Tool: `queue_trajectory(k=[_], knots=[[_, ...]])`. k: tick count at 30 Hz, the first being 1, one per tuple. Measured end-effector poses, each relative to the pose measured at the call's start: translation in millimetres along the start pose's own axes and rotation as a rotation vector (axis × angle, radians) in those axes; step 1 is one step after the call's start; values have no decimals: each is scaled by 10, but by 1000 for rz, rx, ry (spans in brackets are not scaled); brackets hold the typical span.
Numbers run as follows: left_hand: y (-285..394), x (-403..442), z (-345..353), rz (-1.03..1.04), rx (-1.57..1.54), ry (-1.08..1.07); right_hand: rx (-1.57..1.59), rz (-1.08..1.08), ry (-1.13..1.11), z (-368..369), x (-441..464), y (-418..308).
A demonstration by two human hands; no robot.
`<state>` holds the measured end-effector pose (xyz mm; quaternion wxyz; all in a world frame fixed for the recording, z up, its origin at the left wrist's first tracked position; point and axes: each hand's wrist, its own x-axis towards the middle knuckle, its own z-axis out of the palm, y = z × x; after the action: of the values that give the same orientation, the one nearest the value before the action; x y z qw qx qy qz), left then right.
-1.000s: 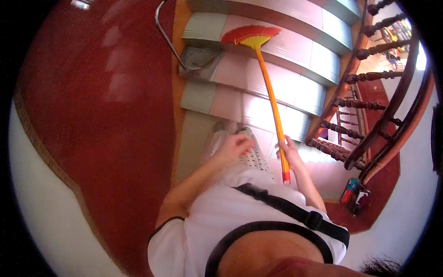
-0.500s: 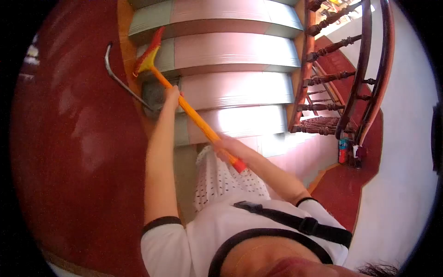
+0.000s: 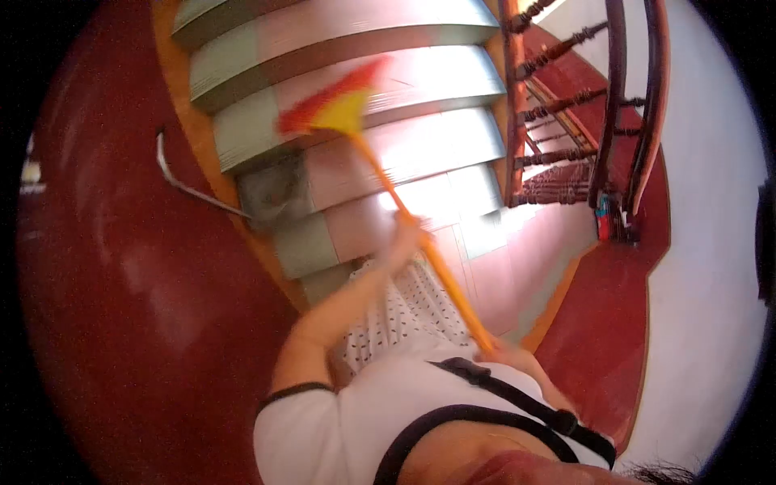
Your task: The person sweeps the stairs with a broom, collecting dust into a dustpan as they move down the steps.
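Note:
A broom with an orange handle (image 3: 457, 283), a yellow head (image 3: 343, 111) and red bristles (image 3: 327, 99) slants across the stairs. Its bristles are over a step left of the middle, blurred by motion. My left hand (image 3: 411, 233) is wrapped round the middle of the handle, also blurred. Lower down, close to my body, my right hand (image 3: 508, 356) grips the handle near its end. To the left of the broom, a dark grey pan-like thing (image 3: 275, 187) rests on a step. A bent metal rod (image 3: 182, 184) reaches away from it over the red wall.
Pink and grey-green tiled steps (image 3: 404, 121) run across the upper middle. On the left is a dark red wall (image 3: 113, 242). A dark wooden banister (image 3: 558, 113) stands on the right. Beyond its foot are small coloured items (image 3: 605, 222) beside a white wall (image 3: 703, 242).
The broom head has swung to the right, away from the left edge of the stairs. My left hand has moved right and nearer my body; my right hand has moved right and back.

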<state>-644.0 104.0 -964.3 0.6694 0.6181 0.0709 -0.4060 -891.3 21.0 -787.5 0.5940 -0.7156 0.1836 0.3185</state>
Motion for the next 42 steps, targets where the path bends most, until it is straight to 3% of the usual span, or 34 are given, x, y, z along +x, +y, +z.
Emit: queue_trajectory(k=[1, 2, 3, 4, 7, 8, 10, 12, 13, 14, 15, 17, 19, 20, 22, 24, 26, 29, 31, 33, 34, 36, 38, 40, 41, 42], knots=[[538, 13, -472, -90, -228, -129, 819, 330, -190, -64, 357, -493], [676, 196, -885, 19, -73, -39, 815, 334, -144, -57, 778, -706], [825, 329, -1160, 77, -108, 63, 948, 160, -287, -46, 1250, -652], [998, 582, -1435, -95, 1, 211, 997, 87, -398, -102, 1583, -815], [639, 947, -1303, -71, -4, 149, 1071, 105, -320, -120, 1769, -573], [367, 1063, -1071, -145, 72, 1, 1121, 124, -230, -152, 1627, -402], [-850, 1612, -720, -35, 234, -201, 1108, 281, 5, -225, 991, -138], [-918, 1065, 583, -68, 105, -224, 1072, 392, 113, -225, 341, 299], [-872, 740, 985, -269, -78, -224, 991, 420, 188, -270, 41, 438], [-904, 436, 1242, -218, 60, -227, 1229, 353, 78, -289, -332, 561], [-942, 66, 1427, -148, 233, -109, 1134, 432, -2, -262, -498, 438], [-934, -544, 1434, -245, 250, -335, 1015, 513, -124, -225, -595, 449], [-760, -985, 1282, -271, 369, -535, 1089, 455, 100, -190, -366, 624], [-656, -1006, 1134, -272, 361, -493, 1148, 424, 185, -189, -223, 598], [-323, -848, 669, 66, 647, -484, 1250, 412, 198, -235, 132, 465], [-565, -207, -58, 297, 458, -372, 1467, 415, 95, -280, 389, 743], [816, -452, -681, 464, 863, 301, 1519, 408, 62, -397, 514, 911], [1808, -491, -1739, 631, 1133, 1155, 1732, 476, 6, -409, 676, 1160], [2268, -584, -2218, 519, 1118, 1380, 1640, 485, -72, -427, 763, 1287], [2518, -507, -2581, 335, 808, 1346, 1584, 472, -30, -350, 677, 1252], [2569, -397, -2775, 226, 800, 1270, 1524, 476, -13, -299, 621, 1225], [2468, -92, -3148, 399, 675, 1085, 1438, 461, 14, -273, 385, 1036], [2521, -129, -3129, 359, 586, 1021, 1339, 448, 34, -239, 306, 974], [2522, -236, -3059, 308, 501, 954, 995, 537, 168, -194, 242, 967], [2488, -325, -3013, 312, 401, 874, 989, 539, 172, -181, 221, 975], [2443, -439, -2942, 317, 299, 797, 656, 456, 271, -190, 216, 1008]])
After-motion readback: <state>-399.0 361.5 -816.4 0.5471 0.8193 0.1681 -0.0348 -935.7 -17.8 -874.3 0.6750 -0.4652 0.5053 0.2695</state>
